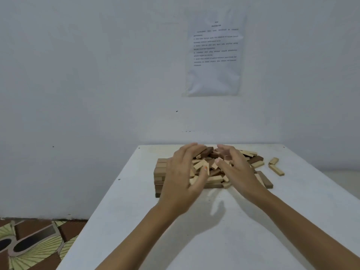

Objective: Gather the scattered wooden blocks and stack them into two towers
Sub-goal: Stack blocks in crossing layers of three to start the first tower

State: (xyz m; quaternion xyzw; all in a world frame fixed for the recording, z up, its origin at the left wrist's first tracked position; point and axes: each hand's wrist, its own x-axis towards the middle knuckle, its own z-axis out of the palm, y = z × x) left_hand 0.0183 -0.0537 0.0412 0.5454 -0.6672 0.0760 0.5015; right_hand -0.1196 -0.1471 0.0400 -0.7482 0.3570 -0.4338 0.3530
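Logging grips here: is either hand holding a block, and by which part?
Cannot tell. The left hand and right hand cup the pile of blocks from both sides, fingers among them; no single block is plainly gripped.

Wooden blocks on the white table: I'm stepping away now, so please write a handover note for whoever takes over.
Left hand and right hand: cupped around the block pile from either side; whether either grips a block is unclear.
Blocks: pile at the far end of the table, aligned brown blocks lying at its left, two stray pale blocks to its right.
Done: no tower stands.
Left: gather strays, build both towers.
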